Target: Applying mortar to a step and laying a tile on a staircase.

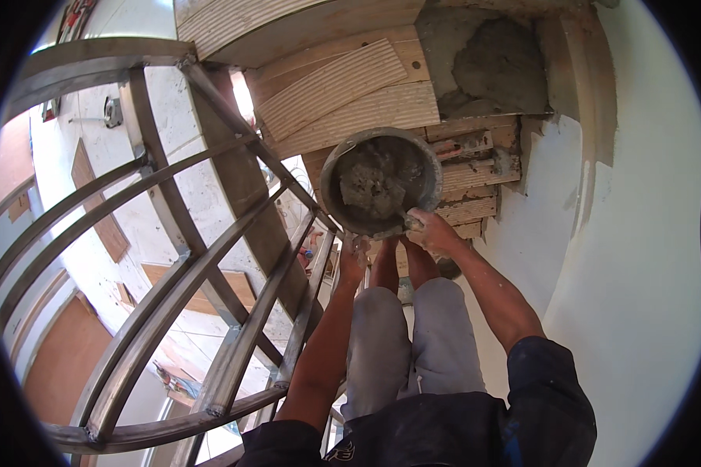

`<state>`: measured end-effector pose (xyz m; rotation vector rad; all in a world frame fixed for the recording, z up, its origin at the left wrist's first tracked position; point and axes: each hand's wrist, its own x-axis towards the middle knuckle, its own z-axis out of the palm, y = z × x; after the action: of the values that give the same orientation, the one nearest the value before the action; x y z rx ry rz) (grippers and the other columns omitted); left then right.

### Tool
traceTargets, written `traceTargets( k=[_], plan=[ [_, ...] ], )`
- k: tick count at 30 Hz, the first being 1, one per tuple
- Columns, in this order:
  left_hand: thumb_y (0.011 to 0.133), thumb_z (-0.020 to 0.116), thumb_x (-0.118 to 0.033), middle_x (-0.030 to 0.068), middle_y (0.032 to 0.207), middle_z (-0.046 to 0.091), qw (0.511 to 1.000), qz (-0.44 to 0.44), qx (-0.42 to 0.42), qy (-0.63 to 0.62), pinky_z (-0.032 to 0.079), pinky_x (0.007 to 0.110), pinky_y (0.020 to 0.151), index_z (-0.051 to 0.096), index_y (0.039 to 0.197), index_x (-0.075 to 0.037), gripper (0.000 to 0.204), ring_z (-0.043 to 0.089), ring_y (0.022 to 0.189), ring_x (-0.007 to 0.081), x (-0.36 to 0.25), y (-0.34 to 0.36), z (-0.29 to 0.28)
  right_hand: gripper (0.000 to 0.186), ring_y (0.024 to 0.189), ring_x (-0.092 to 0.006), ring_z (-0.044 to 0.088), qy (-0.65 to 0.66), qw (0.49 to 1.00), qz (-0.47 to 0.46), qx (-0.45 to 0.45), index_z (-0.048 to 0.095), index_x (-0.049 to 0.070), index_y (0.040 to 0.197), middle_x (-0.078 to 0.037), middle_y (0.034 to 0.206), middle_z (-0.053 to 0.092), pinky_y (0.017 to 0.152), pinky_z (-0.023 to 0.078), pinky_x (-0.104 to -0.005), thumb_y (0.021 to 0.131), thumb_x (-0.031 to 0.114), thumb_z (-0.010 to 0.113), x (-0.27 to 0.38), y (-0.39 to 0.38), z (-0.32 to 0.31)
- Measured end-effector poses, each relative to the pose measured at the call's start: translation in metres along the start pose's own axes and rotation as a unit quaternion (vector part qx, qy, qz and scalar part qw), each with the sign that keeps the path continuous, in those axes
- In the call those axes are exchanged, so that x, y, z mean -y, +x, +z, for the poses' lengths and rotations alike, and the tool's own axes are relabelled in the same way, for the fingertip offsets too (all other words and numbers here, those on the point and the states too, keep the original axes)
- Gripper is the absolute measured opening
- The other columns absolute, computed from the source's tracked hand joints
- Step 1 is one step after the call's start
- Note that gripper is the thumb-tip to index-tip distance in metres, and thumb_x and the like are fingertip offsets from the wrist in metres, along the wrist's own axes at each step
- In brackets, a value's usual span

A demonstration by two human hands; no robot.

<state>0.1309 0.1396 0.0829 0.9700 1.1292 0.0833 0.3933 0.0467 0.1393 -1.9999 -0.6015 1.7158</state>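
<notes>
Bucket [428, 180] of mortar [370, 187] between railing and wall

Metal railing [220, 289] stands left, white wall [639, 194] right, ribbed tiles [331, 89] beyond. Bucket sits just ahead of both hands: right hand [432, 232] closed round a tool handle [410, 221], left hand [356, 249] at the near rim, grip unclear.

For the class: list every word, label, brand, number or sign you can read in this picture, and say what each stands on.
Readable text: none.
Dark shirt: a small pale emblem near the lower edge, too small and unclear to read as lettering.
Bucket: no lettering visible.
</notes>
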Motion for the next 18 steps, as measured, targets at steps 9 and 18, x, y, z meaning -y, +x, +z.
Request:
traceTargets(
  k=[9, 18],
  plan=[
    [0.103, 0.065, -0.019, 0.0164, 0.114, 0.067, 0.995, -0.046, -0.032, 0.080, 0.056, 0.034, 0.080, 0.045, 0.145, 0.006, 0.054, 0.069, 0.103, 0.0214, -0.001, -0.016, -0.012, 0.062, 0.116, -0.0343, 0.067, -0.024, 0.997, -0.075, -0.005, 0.058, 0.001, 0.139, -0.023, 0.128, 0.068, 0.102, 0.051, -0.0400, 0.088, 0.031, 0.074, 0.001, -0.051, -0.077],
    [0.102, 0.065, -0.026, 0.0251, 0.142, 0.056, 0.958, 0.090, 0.055, 0.266, 0.056, 0.038, 0.093, 0.050, 0.145, 0.002, 0.053, 0.066, 0.119, 0.0342, 0.079, -0.049, -0.034, 0.035, 0.082, -0.0289, 0.067, -0.175, 0.952, -0.114, -0.223, 0.064, 0.009, 0.114, -0.014, 0.099, 0.070, 0.076, 0.055, -0.0397, 0.082, 0.021, 0.069, 0.022, -0.036, -0.241]
  ],
)
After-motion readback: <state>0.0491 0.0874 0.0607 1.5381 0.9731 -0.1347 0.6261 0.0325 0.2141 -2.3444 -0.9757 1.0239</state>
